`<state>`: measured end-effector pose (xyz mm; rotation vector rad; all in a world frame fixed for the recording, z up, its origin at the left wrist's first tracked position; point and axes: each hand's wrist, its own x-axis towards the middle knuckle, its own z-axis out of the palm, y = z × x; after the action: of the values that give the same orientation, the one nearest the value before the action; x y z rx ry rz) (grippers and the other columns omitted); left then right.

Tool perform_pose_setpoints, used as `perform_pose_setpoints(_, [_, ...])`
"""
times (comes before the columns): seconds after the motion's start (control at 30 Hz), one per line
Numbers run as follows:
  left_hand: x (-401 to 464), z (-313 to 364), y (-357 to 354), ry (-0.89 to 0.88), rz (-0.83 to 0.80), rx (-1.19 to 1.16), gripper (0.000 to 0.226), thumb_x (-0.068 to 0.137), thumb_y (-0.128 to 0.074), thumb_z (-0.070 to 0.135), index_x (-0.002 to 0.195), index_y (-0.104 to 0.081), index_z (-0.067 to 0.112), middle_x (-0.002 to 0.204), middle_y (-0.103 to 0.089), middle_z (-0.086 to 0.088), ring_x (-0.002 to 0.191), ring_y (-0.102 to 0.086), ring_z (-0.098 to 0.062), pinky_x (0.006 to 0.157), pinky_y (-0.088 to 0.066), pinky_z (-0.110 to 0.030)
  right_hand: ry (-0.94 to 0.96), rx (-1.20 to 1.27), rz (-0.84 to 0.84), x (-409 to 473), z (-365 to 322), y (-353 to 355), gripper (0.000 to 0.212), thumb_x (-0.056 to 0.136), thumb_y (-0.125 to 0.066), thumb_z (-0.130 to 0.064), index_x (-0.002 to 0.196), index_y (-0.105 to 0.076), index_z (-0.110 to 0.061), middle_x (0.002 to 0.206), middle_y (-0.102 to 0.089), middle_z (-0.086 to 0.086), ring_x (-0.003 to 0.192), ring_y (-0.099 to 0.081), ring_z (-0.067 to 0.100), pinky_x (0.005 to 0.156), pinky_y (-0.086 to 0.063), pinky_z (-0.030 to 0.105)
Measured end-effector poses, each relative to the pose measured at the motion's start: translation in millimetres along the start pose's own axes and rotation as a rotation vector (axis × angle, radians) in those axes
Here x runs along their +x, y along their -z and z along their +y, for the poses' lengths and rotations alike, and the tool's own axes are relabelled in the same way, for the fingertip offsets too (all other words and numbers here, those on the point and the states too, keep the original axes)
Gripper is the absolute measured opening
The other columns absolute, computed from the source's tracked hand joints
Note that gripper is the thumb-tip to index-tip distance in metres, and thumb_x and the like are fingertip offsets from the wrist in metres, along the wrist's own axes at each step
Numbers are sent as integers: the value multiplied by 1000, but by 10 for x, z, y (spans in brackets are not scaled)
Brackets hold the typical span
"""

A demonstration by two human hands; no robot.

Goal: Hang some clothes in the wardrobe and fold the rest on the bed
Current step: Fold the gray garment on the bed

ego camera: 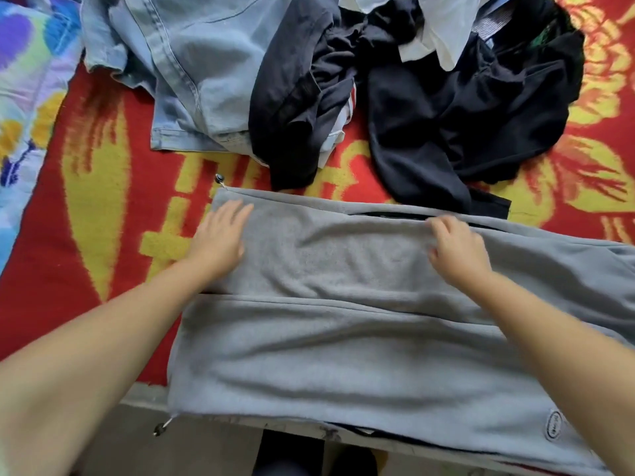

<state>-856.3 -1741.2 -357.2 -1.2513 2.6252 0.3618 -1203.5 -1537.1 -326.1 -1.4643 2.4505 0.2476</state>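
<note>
The grey fleece trousers [343, 321] lie flat at the near edge of the bed [86, 166], long axis left to right, toggled cuffs to the left. They look soft, thick and limp — best taken by an edge or cuff. The left hand [220, 231] presses flat, fingers straight; the right hand [457, 245] curls over the far fold — a true pinch I cannot tell.

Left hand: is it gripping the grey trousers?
No. The left hand lies flat with straight fingers on the grey trousers, pressing rather than gripping.
</note>
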Motion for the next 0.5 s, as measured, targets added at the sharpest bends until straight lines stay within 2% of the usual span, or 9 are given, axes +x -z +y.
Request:
perform_pose_setpoints(0.07, [359,61,5,-83,-91,187,72,89,-50,9,152,-16,13,159,-13,-10,147,-11,-24,117,-12,-45,-25,-72,-88,249,-22,43,60,88,-56,-10,144,-34,-15,145,-37,8,133,-34,28,105,-30,45])
perform_pose_setpoints(0.1, [481,65,5,-92,-135,261,70,90,-48,9,151,-15,14,158,-15,-11,146,-12,-24,117,-12,-47,-46,-108,-141,346,-38,52,61,88,-56,-10,144,-32,-17,143,-39,8,132,-35,28,107,-29,46])
perform_pose_setpoints(0.17, [636,55,2,-69,-160,332,66,89,-51,12,148,-20,14,147,-33,-12,137,-30,-27,114,-20,-48,-106,-185,-242,458,-50,25,57,89,-56,-11,141,-33,-17,133,-47,10,124,-42,31,108,-28,49])
perform_pose_setpoints(0.23, [683,37,37,-25,-123,341,55,86,-58,15,136,-34,16,129,-52,-7,121,-44,-26,101,-30,-42,-132,-258,-262,456,-24,1,44,90,-55,-12,131,-41,-15,124,-53,11,118,-47,32,105,-30,48])
perform_pose_setpoints(0.33, [617,16,149,-90,-66,349,27,82,-56,8,106,-48,17,104,-65,-6,104,-56,-26,89,-31,-37,-114,-270,-167,375,80,50,24,91,-55,-17,114,-52,-11,113,-56,12,106,-53,34,89,-36,41])
perform_pose_setpoints(0.4, [507,-19,282,-108,31,269,29,75,-53,-2,100,-51,12,88,-67,-13,87,-61,-31,91,-28,-38,-113,-146,-63,245,165,159,22,88,-56,-14,109,-52,-8,108,-55,15,98,-54,37,78,-38,41])
perform_pose_setpoints(0.5, [381,-47,611,-126,289,130,38,63,-56,-9,97,-54,8,73,-65,-17,70,-60,-35,85,-26,-40,-127,79,157,-1,330,386,22,84,-57,-7,106,-52,-9,102,-56,15,91,-54,38,65,-36,39])
